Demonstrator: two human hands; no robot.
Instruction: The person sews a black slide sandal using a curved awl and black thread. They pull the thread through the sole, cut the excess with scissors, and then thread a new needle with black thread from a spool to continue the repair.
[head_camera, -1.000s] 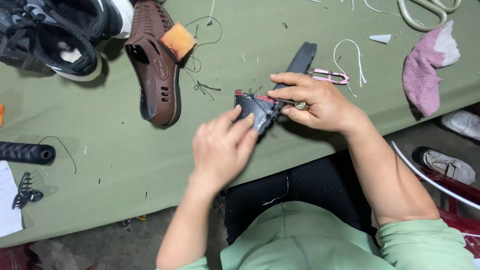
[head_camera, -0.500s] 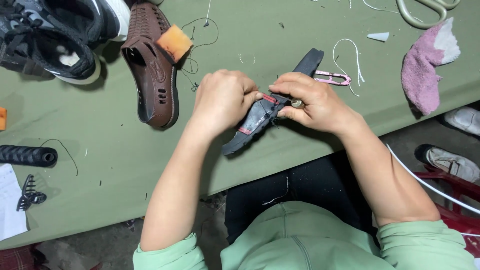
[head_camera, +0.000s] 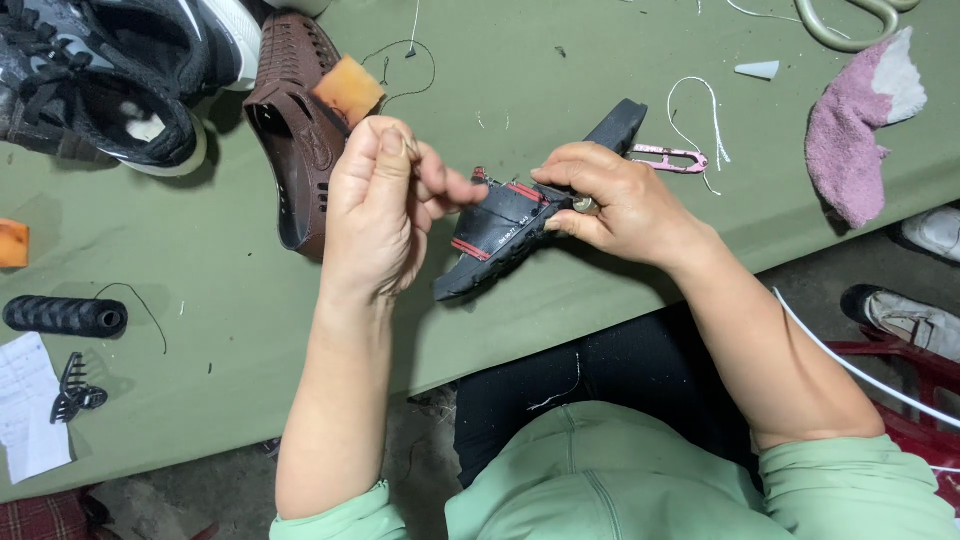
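The left hand (head_camera: 375, 205) has lifted off the black sandal (head_camera: 520, 225), fingers pinched together at centre frame; the right hand (head_camera: 615, 205) grips the sandal, just right of it

Matt olive-green cloth over the worktop (head_camera: 600, 300), slightly creased, flecked with thread scraps. Black sandal (head_camera: 520, 225) at centre: dull rubbery sole, smooth strap with red trim, faint sheen. Brown moulded clog (head_camera: 295, 150) at ten o'clock: perforated, matt plastic or rubber. Amber block (head_camera: 347, 92) on the clog, waxy and semi-translucent. Black sneakers (head_camera: 110, 80) at eleven o'clock: knit mesh, woven laces, smooth white soles. Pink fuzzy sock (head_camera: 860, 130) at two o'clock, soft pile. Pink-handled thread snips (head_camera: 670, 157), glossy. Ribbed black handle (head_camera: 65, 315) at nine o'clock, matt. White paper (head_camera: 30, 400) at eight o'clock.
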